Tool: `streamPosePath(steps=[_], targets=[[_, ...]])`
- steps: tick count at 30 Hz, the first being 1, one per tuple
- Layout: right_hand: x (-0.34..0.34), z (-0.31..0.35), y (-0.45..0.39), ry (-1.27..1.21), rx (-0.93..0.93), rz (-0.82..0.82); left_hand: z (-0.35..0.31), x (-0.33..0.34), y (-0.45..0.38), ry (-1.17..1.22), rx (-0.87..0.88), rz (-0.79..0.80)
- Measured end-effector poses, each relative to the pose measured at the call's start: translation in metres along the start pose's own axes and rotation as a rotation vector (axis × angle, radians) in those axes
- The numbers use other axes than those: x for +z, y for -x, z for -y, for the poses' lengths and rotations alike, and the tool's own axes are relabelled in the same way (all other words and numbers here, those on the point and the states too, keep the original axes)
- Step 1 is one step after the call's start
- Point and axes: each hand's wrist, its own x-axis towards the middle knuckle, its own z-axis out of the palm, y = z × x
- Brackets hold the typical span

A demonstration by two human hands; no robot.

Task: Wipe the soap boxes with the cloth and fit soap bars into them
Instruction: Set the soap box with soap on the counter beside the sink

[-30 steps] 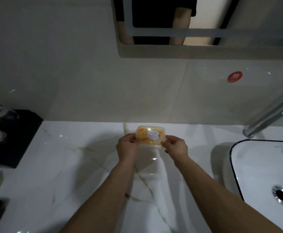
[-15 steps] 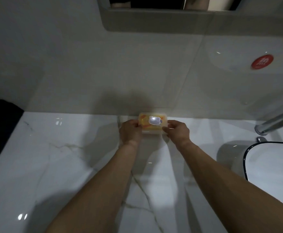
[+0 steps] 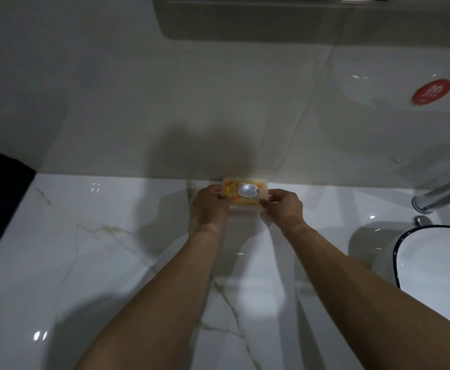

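The soap box (image 3: 245,193) is a small translucent yellow-orange case with a pale bear-shaped label on its closed lid. It lies flat at the back of the white marble desk (image 3: 111,263), close against the wall.

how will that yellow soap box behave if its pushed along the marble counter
The soap box looks like rigid, glossy plastic, so it should stay stiff. On the polished marble counter it would probably slide easily rather than tip, being low and flat-bottomed. Both the left hand and right hand hold its ends, suggesting it is light.

Glossy marble counter (image 3: 111,263), translucent plastic box (image 3: 245,192)
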Motion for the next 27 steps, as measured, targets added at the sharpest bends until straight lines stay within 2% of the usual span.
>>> streamPosePath(steps=[7,13,16,21,27], targets=[[-0.002,0.007,0.004,0.133,-0.001,0.012,-0.011,-0.003,0.001,-0.127,-0.003,0.063],[-0.029,0.022,0.026,0.117,0.010,-0.030,-0.033,-0.012,0.025,-0.581,0.153,0.128],[-0.054,0.030,0.042,0.116,-0.023,-0.067,-0.054,-0.018,0.045,-0.704,0.225,0.136],[-0.101,0.042,0.078,0.154,-0.140,-0.117,-0.085,-0.028,0.091,-0.741,0.443,0.020],[-0.160,0.048,0.137,0.137,-0.226,-0.214,-0.113,-0.043,0.149,-0.759,0.614,-0.063]])
